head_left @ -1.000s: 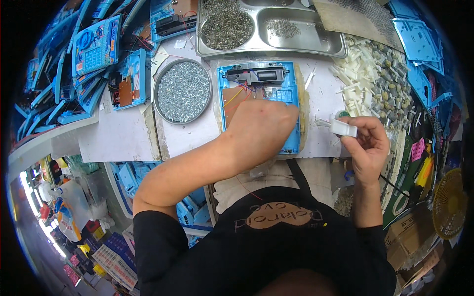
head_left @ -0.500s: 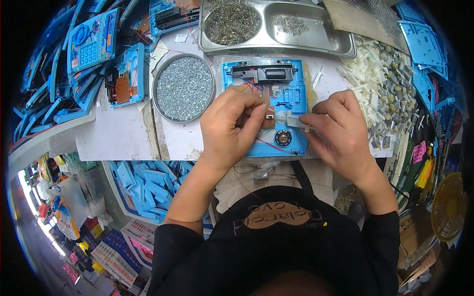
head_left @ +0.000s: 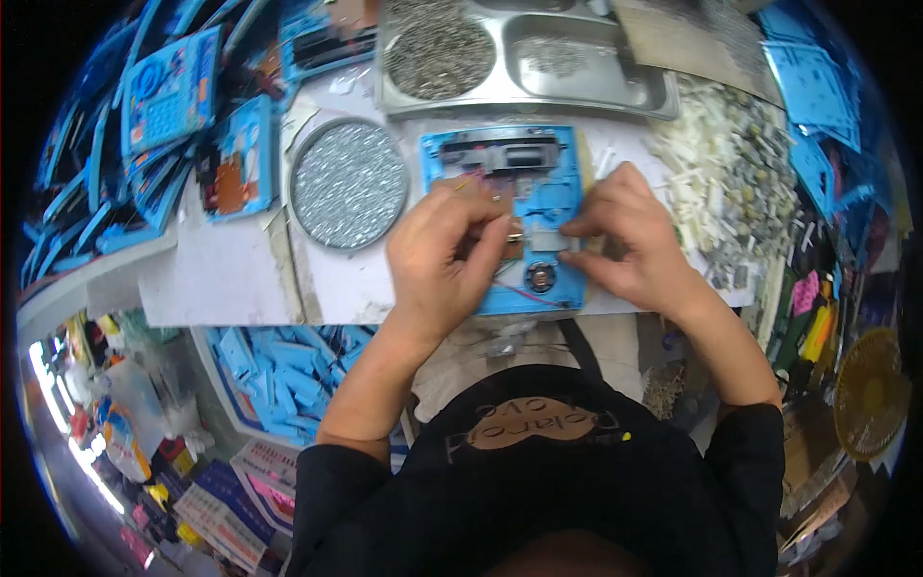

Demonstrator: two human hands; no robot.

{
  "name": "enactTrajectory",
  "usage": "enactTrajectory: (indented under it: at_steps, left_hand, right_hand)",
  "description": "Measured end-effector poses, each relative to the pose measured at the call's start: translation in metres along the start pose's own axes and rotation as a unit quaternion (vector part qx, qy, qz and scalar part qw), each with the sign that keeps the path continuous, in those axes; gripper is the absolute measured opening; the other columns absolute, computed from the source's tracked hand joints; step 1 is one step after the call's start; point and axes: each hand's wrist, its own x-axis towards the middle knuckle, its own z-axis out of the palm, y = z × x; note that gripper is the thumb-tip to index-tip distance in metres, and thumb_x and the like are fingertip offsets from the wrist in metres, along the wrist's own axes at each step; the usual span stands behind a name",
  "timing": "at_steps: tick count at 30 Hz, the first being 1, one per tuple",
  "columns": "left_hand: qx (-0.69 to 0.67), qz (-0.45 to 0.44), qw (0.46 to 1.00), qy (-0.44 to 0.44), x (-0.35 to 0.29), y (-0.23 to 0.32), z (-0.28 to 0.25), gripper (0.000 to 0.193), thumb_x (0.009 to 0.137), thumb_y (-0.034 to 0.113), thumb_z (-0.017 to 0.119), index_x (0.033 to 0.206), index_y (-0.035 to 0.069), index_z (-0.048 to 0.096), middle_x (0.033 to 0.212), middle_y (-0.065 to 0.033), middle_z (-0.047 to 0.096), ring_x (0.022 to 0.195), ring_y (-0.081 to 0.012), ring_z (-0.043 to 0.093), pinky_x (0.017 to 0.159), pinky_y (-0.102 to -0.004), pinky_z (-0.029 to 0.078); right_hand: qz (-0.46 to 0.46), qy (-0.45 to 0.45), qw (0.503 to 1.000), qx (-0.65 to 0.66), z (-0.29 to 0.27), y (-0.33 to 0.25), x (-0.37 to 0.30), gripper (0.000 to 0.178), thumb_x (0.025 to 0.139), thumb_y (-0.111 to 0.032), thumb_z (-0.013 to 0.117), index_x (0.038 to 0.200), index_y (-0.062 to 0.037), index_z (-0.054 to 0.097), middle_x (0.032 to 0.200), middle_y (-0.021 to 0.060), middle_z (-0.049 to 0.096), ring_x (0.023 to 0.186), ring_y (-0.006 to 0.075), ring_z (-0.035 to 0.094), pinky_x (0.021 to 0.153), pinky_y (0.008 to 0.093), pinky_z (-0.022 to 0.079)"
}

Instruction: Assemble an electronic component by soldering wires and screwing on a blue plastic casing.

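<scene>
Casing, blue and open, lies on the tabletop between both hands. The right hand has a narrow grip, thumb and finger seeming to pinch the right end of a white piece over the casing's middle. The left hand is curled over the casing's left side; blur hides whether its grip holds anything.

Assembly looks partway along: a black module sits at the far end and a speaker near the front. The white piece is not yet let go, and whether it is seated cannot be told.

The casing's near side lies close to the tabletop's front edge. Beyond it stands a steel tray, and loose white parts crowd the right. Room looks better leftward, where pale surface shows around a round dish.
</scene>
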Motion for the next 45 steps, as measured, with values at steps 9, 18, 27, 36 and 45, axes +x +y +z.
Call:
enactTrajectory:
  at_steps: [9, 18, 27, 36, 45]
  left_hand:
    - [0.011, -0.016, 1.0, -0.02, 0.001, 0.008, 0.006, 0.007, 0.088, -0.001, 0.073, 0.086, 0.001, 0.067, 0.076, -0.003, 0.058, 0.062, -0.0087, 0.049, 0.055, -0.023, 0.036]
    - [0.025, -0.008, 0.999, -0.044, 0.005, 0.014, 0.003, 0.006, 0.089, 0.001, 0.072, 0.093, 0.0, 0.067, 0.08, -0.003, 0.059, 0.063, -0.0083, 0.049, 0.056, -0.0225, 0.036]
    - [0.019, 0.024, 0.972, -0.231, 0.064, 0.092, 0.022, 0.023, 0.087, 0.022, 0.078, 0.096, 0.002, 0.071, 0.073, -0.0117, 0.065, 0.061, -0.0253, 0.063, 0.055, -0.0351, 0.048]
    - [-0.222, -0.211, 0.805, -0.507, 0.096, 0.076, 0.048, 0.028, 0.104, 0.029, 0.063, 0.094, 0.003, 0.066, 0.067, 0.0071, 0.055, 0.06, -0.0009, 0.045, 0.05, -0.0215, 0.033]
    - [0.09, 0.055, 0.95, -0.293, 0.212, 0.043, 0.124, 0.041, 0.094, 0.041, 0.069, 0.091, 0.0, 0.075, 0.078, -0.0132, 0.074, 0.068, -0.0214, 0.07, 0.066, -0.0358, 0.055]
  right_hand:
    - [0.062, 0.034, 0.995, -0.065, -0.023, -0.011, -0.014, 0.026, 0.075, -0.015, 0.078, 0.098, -0.0082, 0.072, 0.096, 0.0087, 0.064, 0.096, 0.0295, 0.058, 0.084, 0.0416, 0.046]
    - [0.315, 0.084, 0.832, -0.449, -0.125, 0.054, -0.083, 0.027, 0.078, -0.018, 0.074, 0.104, -0.0109, 0.076, 0.105, 0.0091, 0.066, 0.106, 0.0323, 0.056, 0.089, 0.0453, 0.047]
    - [0.079, 0.18, 0.957, -0.214, -0.095, 0.006, -0.039, 0.031, 0.076, -0.008, 0.077, 0.106, -0.0036, 0.068, 0.103, 0.015, 0.069, 0.1, 0.0337, 0.066, 0.088, 0.04, 0.052]
    - [0.072, 0.113, 0.991, 0.028, -0.088, -0.026, -0.05, 0.027, 0.082, -0.002, 0.077, 0.107, -0.0008, 0.069, 0.092, 0.0105, 0.07, 0.08, 0.0251, 0.07, 0.072, 0.0336, 0.055]
    - [0.221, 0.347, 0.809, 0.42, -0.073, -0.013, -0.083, 0.012, 0.095, 0.002, 0.068, 0.102, 0.0036, 0.058, 0.094, 0.0122, 0.07, 0.085, 0.0178, 0.071, 0.08, 0.0309, 0.058]
